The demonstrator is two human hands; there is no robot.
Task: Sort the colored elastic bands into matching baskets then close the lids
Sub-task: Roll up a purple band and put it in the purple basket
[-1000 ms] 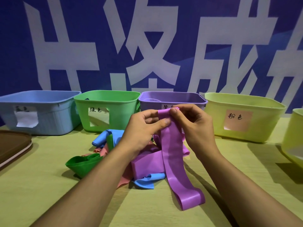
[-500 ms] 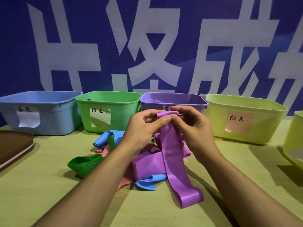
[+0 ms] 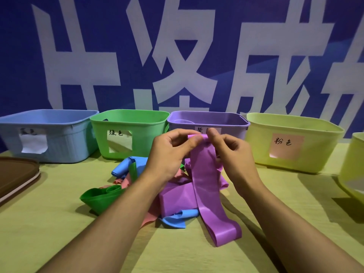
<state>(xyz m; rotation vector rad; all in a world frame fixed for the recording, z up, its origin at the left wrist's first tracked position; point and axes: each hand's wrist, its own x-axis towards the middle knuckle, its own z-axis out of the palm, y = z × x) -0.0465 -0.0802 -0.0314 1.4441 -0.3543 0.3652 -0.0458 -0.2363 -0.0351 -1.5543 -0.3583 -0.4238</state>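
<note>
Both hands are up over the middle of the table, close together. The left hand and the right hand each pinch the top edge of a purple band, which hangs down in front of the purple basket and ends in a loop lying on the table at the near side of the pile. Under the hands lies a heap of other bands, with a green band at its left, a blue band at the far left, and salmon pieces beneath.

Open table lies to the near left and near right of the heap. The far edge is lined by a blue basket, a green basket, the purple one and a yellow-green basket, all without lids.

Against half a second ago, the top edge of the band is spread flatter between the fingers, and the hands sit slightly further apart.

A brown lid is cut off at the left, and another yellow-green basket at the right. The purple basket's label is mostly hidden by the hands, and the blue basket's writing is hard to read.
</note>
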